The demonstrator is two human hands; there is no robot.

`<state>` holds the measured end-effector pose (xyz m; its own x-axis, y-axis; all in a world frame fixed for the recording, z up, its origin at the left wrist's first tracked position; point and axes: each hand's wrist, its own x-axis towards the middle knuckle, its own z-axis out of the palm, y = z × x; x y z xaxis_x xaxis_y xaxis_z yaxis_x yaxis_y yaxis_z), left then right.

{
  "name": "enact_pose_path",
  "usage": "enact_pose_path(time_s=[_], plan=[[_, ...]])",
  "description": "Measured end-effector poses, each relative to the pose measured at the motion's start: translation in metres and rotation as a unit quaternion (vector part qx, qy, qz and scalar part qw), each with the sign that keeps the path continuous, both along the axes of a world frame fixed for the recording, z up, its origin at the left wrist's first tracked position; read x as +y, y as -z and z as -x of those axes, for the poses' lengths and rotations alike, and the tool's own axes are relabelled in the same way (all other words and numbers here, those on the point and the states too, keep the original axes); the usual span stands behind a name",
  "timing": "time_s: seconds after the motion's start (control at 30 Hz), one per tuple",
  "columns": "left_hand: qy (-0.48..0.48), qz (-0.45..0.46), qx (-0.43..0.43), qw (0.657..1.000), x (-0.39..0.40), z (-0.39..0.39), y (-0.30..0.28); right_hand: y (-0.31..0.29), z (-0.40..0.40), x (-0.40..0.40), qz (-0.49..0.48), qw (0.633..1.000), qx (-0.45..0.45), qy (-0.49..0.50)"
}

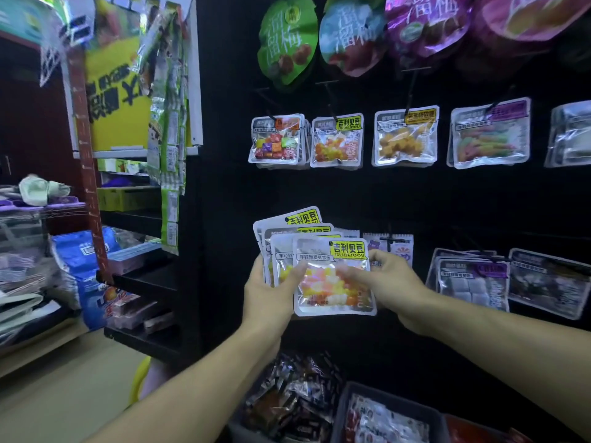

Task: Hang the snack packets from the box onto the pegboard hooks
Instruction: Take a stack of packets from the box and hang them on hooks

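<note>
I have a fanned stack of jelly-bean packets (281, 247) gripped in my left hand (271, 289), thumb across the fronts so they stay spread. My right hand (383, 282) pinches the front packet (334, 276) at its right edge, fingers curled behind, likely to peel it off alone. Its matching hook (331, 97) sits higher on the black pegboard (415, 199), already carrying the same yellow-labelled packets (337, 142). Plum pouches (287, 43) hang above that row. Below, bins (351, 404) of loose snacks crowd the board's lower edge.
</note>
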<state>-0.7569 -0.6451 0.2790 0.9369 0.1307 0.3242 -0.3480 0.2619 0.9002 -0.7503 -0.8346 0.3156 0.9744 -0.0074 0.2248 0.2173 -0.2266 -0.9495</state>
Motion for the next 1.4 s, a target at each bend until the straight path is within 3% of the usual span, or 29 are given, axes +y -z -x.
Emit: enact_pose_path(time_s=[0.13,0.33,0.63,1.1,1.4], plan=[[-0.002,-0.002,0.007,1.000,0.006,-0.001,0.003,-0.012,-0.013,0.009,0.033,0.999,-0.029,0.027],[0.001,0.000,0.027,1.000,0.020,-0.009,0.005,-0.072,-0.051,0.019,-0.007,0.989,-0.107,0.105],[0.011,-0.006,0.007,1.000,0.021,-0.025,-0.007,-0.176,-0.120,0.049,-0.051,0.931,-0.295,0.208],[0.021,-0.005,-0.010,1.000,0.033,-0.044,-0.001,-0.190,-0.164,0.052,-0.075,0.919,-0.241,0.302],[0.005,0.000,0.003,1.000,0.042,-0.051,0.017,-0.183,-0.193,0.038,0.044,0.921,-0.168,0.349]])
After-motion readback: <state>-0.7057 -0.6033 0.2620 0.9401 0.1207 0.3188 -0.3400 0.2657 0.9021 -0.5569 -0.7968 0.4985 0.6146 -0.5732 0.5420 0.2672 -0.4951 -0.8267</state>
